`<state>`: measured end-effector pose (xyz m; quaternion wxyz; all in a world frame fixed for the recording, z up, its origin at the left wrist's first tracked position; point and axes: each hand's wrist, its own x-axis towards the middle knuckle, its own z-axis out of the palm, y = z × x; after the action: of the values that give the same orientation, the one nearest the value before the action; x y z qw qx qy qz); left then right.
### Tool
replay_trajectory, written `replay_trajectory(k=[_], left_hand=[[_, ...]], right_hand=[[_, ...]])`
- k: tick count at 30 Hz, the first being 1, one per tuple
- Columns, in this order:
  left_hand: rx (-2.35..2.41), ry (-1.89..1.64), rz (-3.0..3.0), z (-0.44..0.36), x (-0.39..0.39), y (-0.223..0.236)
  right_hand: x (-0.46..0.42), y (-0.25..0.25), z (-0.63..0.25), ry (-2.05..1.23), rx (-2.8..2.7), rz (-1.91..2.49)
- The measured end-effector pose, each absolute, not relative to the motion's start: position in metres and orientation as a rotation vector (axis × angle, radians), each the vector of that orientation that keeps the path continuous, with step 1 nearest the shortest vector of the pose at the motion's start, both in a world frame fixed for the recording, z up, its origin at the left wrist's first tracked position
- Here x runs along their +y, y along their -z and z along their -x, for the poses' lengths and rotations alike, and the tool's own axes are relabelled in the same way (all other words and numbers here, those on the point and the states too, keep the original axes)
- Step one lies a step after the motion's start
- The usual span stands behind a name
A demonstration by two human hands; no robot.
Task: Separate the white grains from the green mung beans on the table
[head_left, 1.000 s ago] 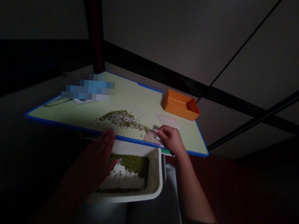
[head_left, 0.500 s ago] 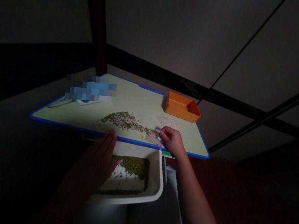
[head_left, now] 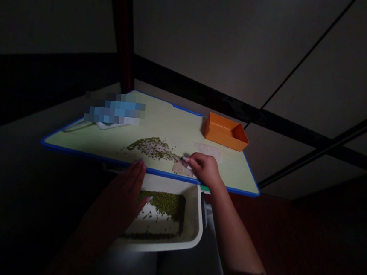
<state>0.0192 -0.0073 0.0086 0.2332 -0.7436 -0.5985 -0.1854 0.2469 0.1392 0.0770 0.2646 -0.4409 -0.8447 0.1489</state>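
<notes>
While one white tub full of little green beans sits closest, the left hand reaches over it, fingers almost straight, thumb out, gripping nothing. Past the tub, the right hand has its fingertips pinched together by a pinkish patch; I can't tell if they hold anything. One messy green bean pile lies long across the yellowish table, its thin end pointing right. Farther back is one orange box.

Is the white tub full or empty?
Neither: in the white tub, green grains heap along the far side, but bare floor shows. The left hand hides some.
</notes>
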Motion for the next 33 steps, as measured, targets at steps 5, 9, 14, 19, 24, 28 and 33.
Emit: replay_trajectory(k=[5,9,14,19,24,28,33], left_hand=[[-1.638,0.524,2.028,-0.021,-0.007,-0.008],[-1.641,0.477,2.03,-0.021,-0.008,-0.011],[-1.658,0.506,2.055,-0.019,-0.007,-0.01],[-1.637,0.519,2.017,-0.019,-0.006,-0.006],[-1.639,0.51,2.028,-0.019,-0.007,-0.006],[-1.647,0.52,2.042,-0.019,-0.007,-0.007],[-1.655,0.533,2.028,-0.019,-0.006,-0.005]], right_hand=[[0.144,-0.068,-0.251,-0.66,-2.233,1.033],[0.147,-0.064,-0.255,-0.781,-2.133,0.984],[0.151,-0.063,-0.273,-0.805,-1.948,1.106],[0.154,-0.063,-0.291,-0.714,-1.856,1.239],[0.154,-0.066,-0.285,-0.453,-1.941,1.435],[0.151,-0.071,-0.274,-0.351,-2.03,1.49],[0.146,-0.071,-0.264,-0.412,-2.077,1.425]])
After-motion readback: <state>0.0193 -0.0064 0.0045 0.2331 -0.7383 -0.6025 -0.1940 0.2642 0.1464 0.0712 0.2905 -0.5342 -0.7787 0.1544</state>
